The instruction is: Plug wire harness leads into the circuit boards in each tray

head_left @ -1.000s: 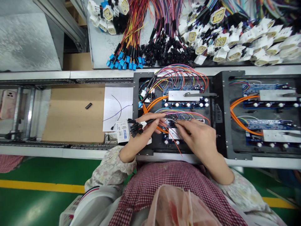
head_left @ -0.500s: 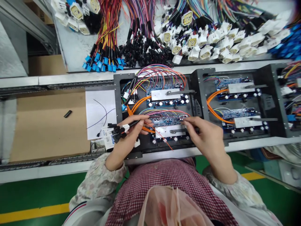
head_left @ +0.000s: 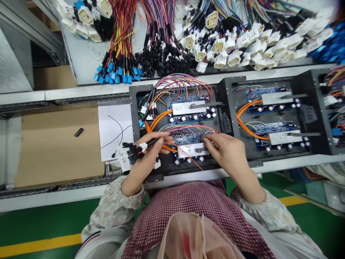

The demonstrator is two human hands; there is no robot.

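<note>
My left hand (head_left: 149, 148) is closed around a wire harness (head_left: 134, 152) whose black and white connectors stick out on its left side. From that hand a loose red wire (head_left: 192, 159) runs down to the right across the white metal bar (head_left: 185, 150). My right hand (head_left: 225, 147) pinches at the upper right part of the lower blue circuit board (head_left: 185, 137); what lies between its fingertips is too small to make out. Coloured wires arch over this board. Above it, in the same black tray (head_left: 167, 172), sits a second circuit board (head_left: 191, 117) with many wires attached.
Another black tray (head_left: 279, 155) with two boards adjoins on the right. Bundles of wires with blue connectors (head_left: 117, 73) and white connectors (head_left: 231, 57) lie on the shelf behind. To the left are a paper sheet (head_left: 107, 126) and cardboard (head_left: 54, 151) bearing a small black piece (head_left: 78, 132).
My right hand has shifted left along the lower board. The loose red wire's free end has moved slightly right. My left hand keeps its hold on the harness.
</note>
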